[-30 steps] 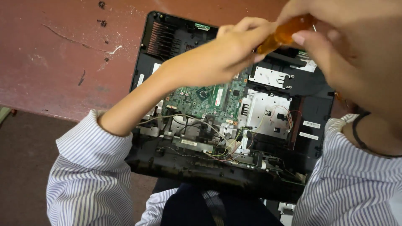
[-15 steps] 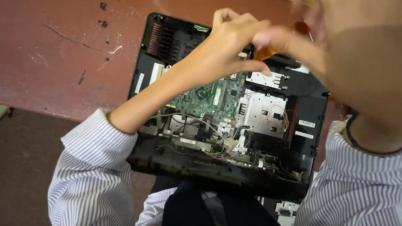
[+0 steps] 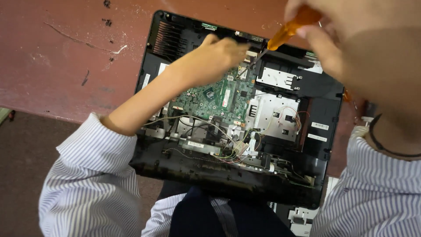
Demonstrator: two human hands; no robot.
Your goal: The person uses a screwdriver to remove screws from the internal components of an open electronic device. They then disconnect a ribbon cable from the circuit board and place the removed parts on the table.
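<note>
A reddish-brown worktop (image 3: 66, 66), scuffed and scratched, carries an opened laptop chassis (image 3: 324, 109) in black plastic, its near edge hanging over the worktop's edge toward the person's lap. Inside the chassis lies a green circuit board (image 3: 210, 98) at the centre, with silver metal shielding plates (image 3: 274, 116) to its right and a dark vent grille (image 3: 169, 37) at the far left corner. Thin coloured wires (image 3: 232, 151) bundle together near the front edge of the chassis, below the board.

Both forearms wear striped shirt sleeves (image 3: 92, 184), pushed up on the left arm. A dark band (image 3: 386, 147) circles the right wrist.

The left hand (image 3: 215, 59) reaches across the board to the far side of the chassis, its fingers curled narrow and pressed down near the top edge of the board; whether they pinch something small there cannot be told. The right hand (image 3: 346, 39) is close to the camera and blurred, its fingers wrapped around the orange handle of a screwdriver (image 3: 289, 28). The screwdriver slants down and to the left from that grip, its thin metal shaft running toward the board, and its tip comes down just beside the left hand's fingertips, near the far edge of the green circuit board. The handle sits wholly within the right fingers, while the tip lies between the two hands, closer to the left.
</note>
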